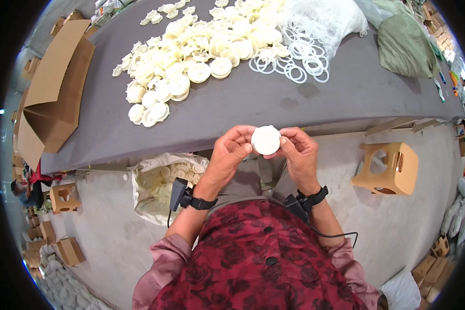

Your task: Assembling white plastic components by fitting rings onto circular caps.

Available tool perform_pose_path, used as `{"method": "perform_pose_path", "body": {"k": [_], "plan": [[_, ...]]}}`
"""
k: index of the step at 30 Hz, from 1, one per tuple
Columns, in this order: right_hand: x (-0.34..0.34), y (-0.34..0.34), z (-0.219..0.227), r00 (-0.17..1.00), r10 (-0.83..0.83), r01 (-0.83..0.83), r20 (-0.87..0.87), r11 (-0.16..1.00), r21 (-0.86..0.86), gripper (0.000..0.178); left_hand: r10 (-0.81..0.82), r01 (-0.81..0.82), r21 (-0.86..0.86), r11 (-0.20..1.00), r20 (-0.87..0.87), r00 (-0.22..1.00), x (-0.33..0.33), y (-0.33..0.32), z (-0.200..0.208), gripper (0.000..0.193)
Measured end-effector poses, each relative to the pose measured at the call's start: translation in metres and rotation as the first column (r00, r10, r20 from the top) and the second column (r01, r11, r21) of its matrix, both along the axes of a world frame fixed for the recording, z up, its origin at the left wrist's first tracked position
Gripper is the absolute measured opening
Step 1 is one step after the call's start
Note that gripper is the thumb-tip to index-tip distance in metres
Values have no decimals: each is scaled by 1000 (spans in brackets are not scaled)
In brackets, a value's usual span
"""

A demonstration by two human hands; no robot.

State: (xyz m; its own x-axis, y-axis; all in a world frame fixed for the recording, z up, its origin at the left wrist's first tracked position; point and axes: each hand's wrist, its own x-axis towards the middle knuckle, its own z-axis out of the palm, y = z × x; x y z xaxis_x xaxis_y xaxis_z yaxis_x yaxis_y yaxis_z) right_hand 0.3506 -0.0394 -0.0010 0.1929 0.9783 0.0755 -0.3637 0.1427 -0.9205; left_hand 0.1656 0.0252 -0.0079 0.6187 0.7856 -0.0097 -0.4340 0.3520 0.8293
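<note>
Between my two hands, just off the table's near edge, is a round cream plastic cap (266, 140). My left hand (229, 153) pinches its left rim with thumb and fingers. On the opposite rim, my right hand (300, 151) grips it the same way. Beyond, a large pile of similar cream caps (201, 49) spreads over the grey-covered table (232, 106). Loose translucent rings (307, 58) lie to the right of that pile, spilling from a clear plastic bag (328, 20).
An open cardboard box (62, 88) stands at the table's left end. A green-grey sack (405, 46) sits at the far right. Below the table's edge, an open white sack (142, 188) holds more caps. A tan plastic stool (392, 168) stands on the floor at right.
</note>
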Motion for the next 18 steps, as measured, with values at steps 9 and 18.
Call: {"method": "perform_pose_path", "body": {"k": [9,18], "plan": [[-29,-9,-8,937,-195,182,-291,981,-70,15,230,-232,54,971,43,972,19,-24,-9,40],[-21,-9,-9,978,-196,197,-67,980,7,17,242,-224,209,952,-66,968,11,-19,-4,50]]}}
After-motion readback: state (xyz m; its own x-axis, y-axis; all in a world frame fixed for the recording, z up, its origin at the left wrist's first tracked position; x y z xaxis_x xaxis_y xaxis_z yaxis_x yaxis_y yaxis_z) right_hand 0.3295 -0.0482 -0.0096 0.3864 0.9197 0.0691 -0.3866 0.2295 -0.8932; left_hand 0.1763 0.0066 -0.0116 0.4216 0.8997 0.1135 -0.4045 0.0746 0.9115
